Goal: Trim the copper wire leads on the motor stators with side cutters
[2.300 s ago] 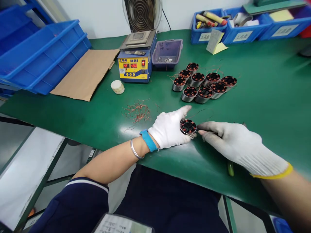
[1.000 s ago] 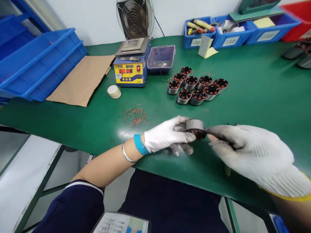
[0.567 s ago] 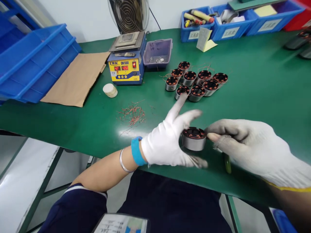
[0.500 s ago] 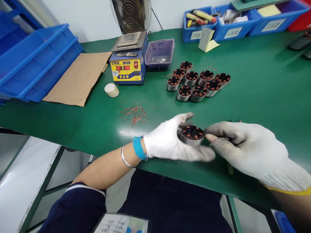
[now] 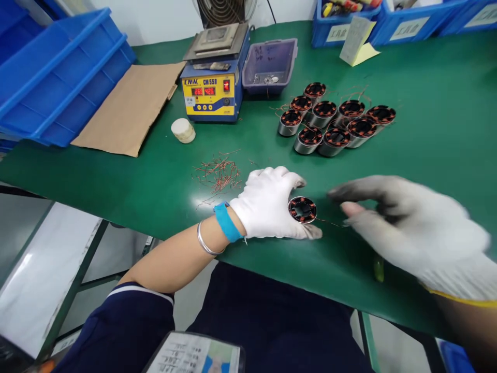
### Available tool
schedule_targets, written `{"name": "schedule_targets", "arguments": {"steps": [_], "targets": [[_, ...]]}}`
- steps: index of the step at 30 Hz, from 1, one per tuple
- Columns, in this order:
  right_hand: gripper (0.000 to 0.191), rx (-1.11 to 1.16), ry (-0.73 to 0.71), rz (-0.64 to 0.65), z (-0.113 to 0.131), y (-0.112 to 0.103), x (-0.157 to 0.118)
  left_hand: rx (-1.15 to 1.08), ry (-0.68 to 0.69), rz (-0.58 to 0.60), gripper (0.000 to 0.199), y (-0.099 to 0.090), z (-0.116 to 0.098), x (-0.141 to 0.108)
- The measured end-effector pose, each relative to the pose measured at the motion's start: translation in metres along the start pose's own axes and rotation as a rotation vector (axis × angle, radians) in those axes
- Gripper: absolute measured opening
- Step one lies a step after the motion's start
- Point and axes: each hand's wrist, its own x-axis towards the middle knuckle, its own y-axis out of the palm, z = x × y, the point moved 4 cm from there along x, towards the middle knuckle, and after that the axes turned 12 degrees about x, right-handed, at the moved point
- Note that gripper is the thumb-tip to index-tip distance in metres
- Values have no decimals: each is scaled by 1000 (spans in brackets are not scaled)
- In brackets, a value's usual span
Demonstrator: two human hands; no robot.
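Observation:
My left hand (image 5: 272, 204), in a white glove, curls round a motor stator (image 5: 292, 208) with a dark core and copper windings, gripping its side near the table's front edge. A thin wire (image 5: 329, 223) runs from the stator toward the thumb of my right hand (image 5: 411, 225). That hand, gloved and blurred by motion, is apart from the stator with its thumb and forefinger spread. Partly hidden beneath it lies something with a green handle (image 5: 378, 268). Several more wound stators (image 5: 330, 141) stand in a cluster beyond my hands.
Copper wire scraps (image 5: 220, 173) lie left of my hands. Behind them are a round white block (image 5: 183, 130), a blue-and-yellow heating unit (image 5: 212, 98), and a purple bin (image 5: 289, 62). Cardboard (image 5: 132, 109) and a large blue crate (image 5: 66, 77) occupy the left; blue tool boxes (image 5: 337, 33) line the back.
My right hand's fingers have parted from a pinch beside the stator and drawn back to the right. The stator now faces up more toward me, with its wire stretched out. The view has shifted.

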Motion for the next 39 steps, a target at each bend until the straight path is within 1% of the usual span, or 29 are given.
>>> {"name": "schedule_targets", "arguments": {"steps": [1,2,4,7,11,13,14,16,17,18,19,21,23,24,28,30,32,35,39], "targets": [[37,-51,-9,102,1,7,1,16,-24,5,75,0,0,0],[37,-65,-23,169,3,12,2,24,-32,20,66,0,0,1],[39,-61,-75,256,7,21,3,21,-11,61,53,2,-1,2],[44,-57,-148,275,11,25,3,-5,44,75,46,1,0,3],[51,-81,-243,286,12,24,-1,-20,148,90,46,1,2,4],[49,-103,-213,327,8,23,-2,-30,196,122,47,1,3,5],[45,-117,-167,344,4,22,-2,-34,212,131,46,1,4,6],[38,-134,-50,321,-3,17,-1,-39,231,129,46,1,5,7],[36,-135,0,289,-7,14,0,-42,234,122,47,0,6,7],[37,-136,18,246,-8,11,0,-45,235,115,48,0,7,8],[40,-142,2,213,-9,9,1,-48,236,110,48,1,7,8],[42,-183,-96,193,-5,8,1,-48,238,111,49,2,8,8],[40,-239,-169,233,-1,12,0,-39,238,108,49,2,7,8],[40,-258,-164,260,0,14,0,-33,240,99,49,2,6,8],[36,-210,8,321,2,19,1,5,265,73,45,2,-1,7],[33,-175,59,306,4,19,1,30,259,68,44,1,-4,6],[33,-188,19,263,6,17,2,27,219,49,48,-1,-3,5],[39,-281,-86,202,7,15,2,12,166,34,54,-3,0,5],[45,-354,-113,199,2,15,0,53,192,42,52,-1,-1,5]]}}
